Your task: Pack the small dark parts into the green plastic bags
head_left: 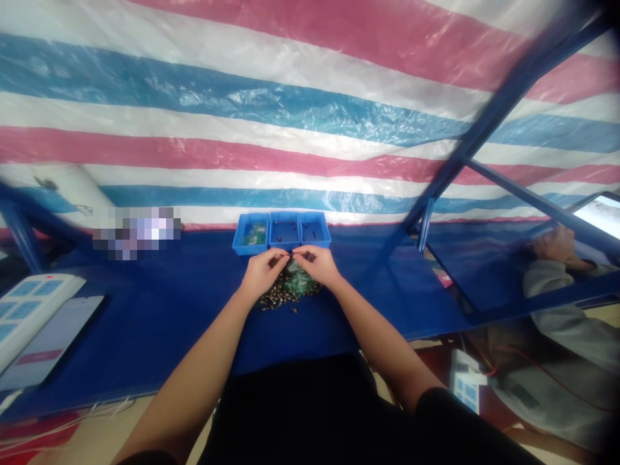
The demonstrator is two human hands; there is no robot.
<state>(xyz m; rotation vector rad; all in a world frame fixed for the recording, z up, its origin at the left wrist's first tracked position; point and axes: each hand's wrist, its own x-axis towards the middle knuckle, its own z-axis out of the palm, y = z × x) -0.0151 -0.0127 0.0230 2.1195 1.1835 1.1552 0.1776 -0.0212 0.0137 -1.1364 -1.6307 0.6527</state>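
Note:
My left hand [262,269] and my right hand [316,263] meet over a small heap of dark parts and green pieces [289,289] on the blue table [159,310]. Both hands have their fingers pinched together, fingertips nearly touching at the middle. Whatever they pinch is too small to make out. Just beyond the hands stand three blue bins [282,232] in a row, the left one holding green pieces, the other two a few dark bits.
A white power strip [26,309] and a phone [53,339] lie at the table's left end. A blue metal frame [489,116] slants up on the right. Another person's hand and grey sleeve [557,258] are at the far right. A striped tarp hangs behind.

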